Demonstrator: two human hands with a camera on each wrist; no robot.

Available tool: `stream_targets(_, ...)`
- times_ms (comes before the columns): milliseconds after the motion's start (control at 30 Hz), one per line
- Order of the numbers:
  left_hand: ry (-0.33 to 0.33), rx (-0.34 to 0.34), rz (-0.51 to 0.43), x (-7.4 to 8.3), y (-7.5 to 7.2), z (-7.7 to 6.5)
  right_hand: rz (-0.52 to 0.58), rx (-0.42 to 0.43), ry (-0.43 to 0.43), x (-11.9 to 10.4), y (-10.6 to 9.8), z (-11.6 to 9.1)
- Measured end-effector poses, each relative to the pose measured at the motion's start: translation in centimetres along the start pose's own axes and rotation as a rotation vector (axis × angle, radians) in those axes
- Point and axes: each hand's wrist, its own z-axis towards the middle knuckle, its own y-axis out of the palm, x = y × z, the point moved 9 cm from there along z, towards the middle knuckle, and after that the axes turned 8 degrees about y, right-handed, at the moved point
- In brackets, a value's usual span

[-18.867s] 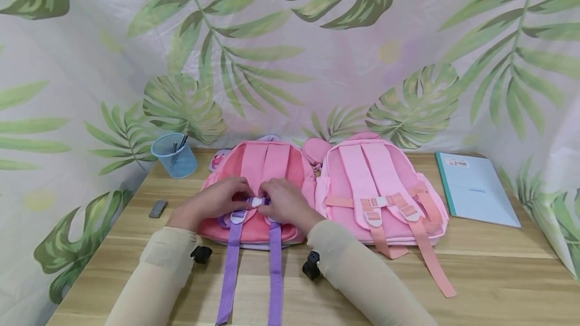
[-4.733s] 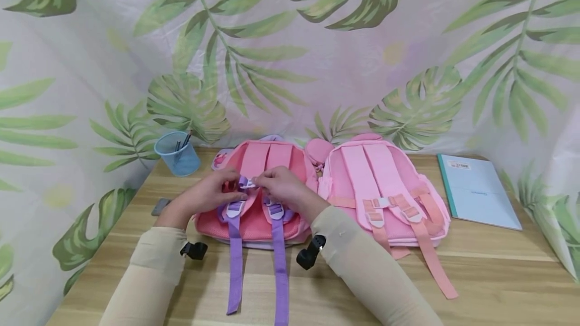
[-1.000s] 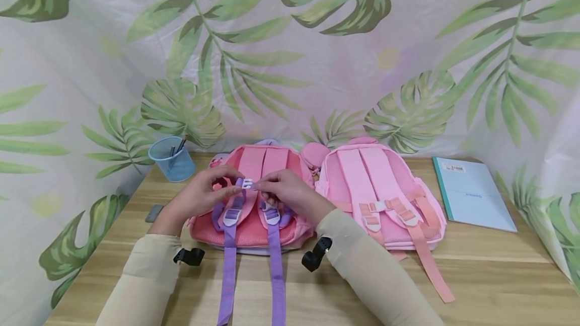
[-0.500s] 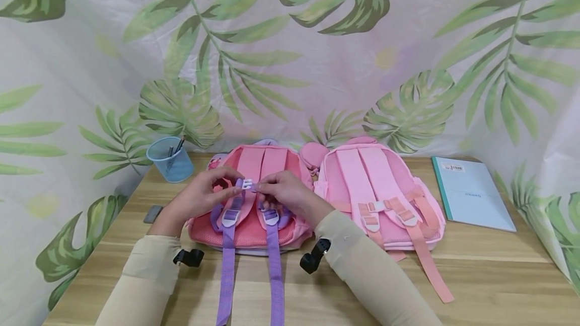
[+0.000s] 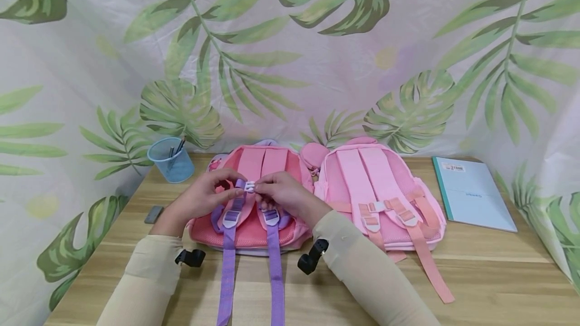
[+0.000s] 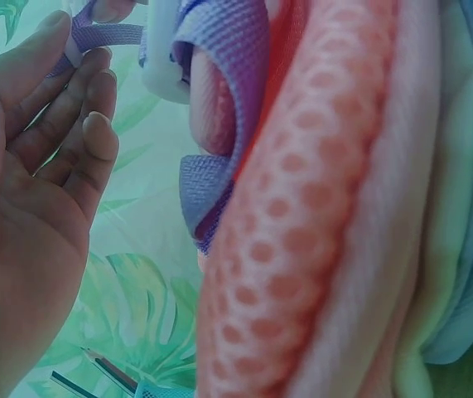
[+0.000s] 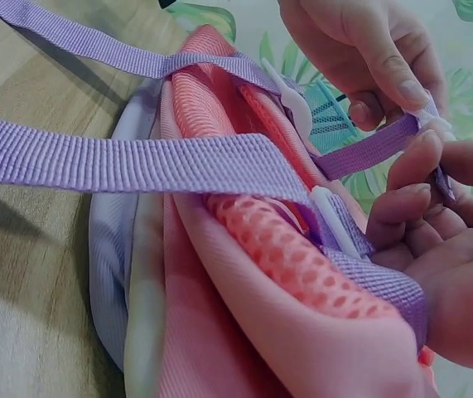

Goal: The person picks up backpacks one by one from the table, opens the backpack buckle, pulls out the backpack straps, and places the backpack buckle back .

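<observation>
Two mesh-backed pink backpacks (image 5: pixel 252 238); two ribbed purple strap ends (image 5: pixel 227 273); one white plastic buckle (image 5: pixel 249 186), pinched by left hand (image 5: pixel 206 195) and right hand (image 5: pixel 290 195); one cylindrical mesh cup (image 5: pixel 181 170).

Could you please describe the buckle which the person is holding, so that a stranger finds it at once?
On the wooden table lie two pink backpacks; take the left backpack, with purple straps. Over it, find the small white buckle between the left grip and the right grip. Unlike the other buckle, lying between orange straps, this one is held clear of its bag.
</observation>
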Motion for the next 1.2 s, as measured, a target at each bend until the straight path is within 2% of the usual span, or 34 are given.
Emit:
stream_targets(167, 0.0, -0.008, 0.011, 0.1, 0.0, -0.1, 0.062, -0.011, 0.046, 0.4, 0.0, 0.0)
stream_targets(467, 0.019, -0.027, 0.015, 0.4, 0.1, 0.1, 0.001, 0.038, 0.032, 0.2, -0.3, 0.1)
stream_targets(700, -0.04, -0.088, 0.02, -0.6, 1.0, -0.1, -0.008, 0.047, 0.037, 0.2, -0.5, 0.0)
stream_targets(967, -0.04, -0.1, 0.026, -1.1, 1.7, -0.2, 0.007, 0.053, 0.057, 0.4, -0.5, 0.0)
stream_targets(1200, -0.012, -0.102, 0.041, -1.2, 2.1, -0.2, 0.006, 0.058, 0.051, 0.4, -0.5, -0.2)
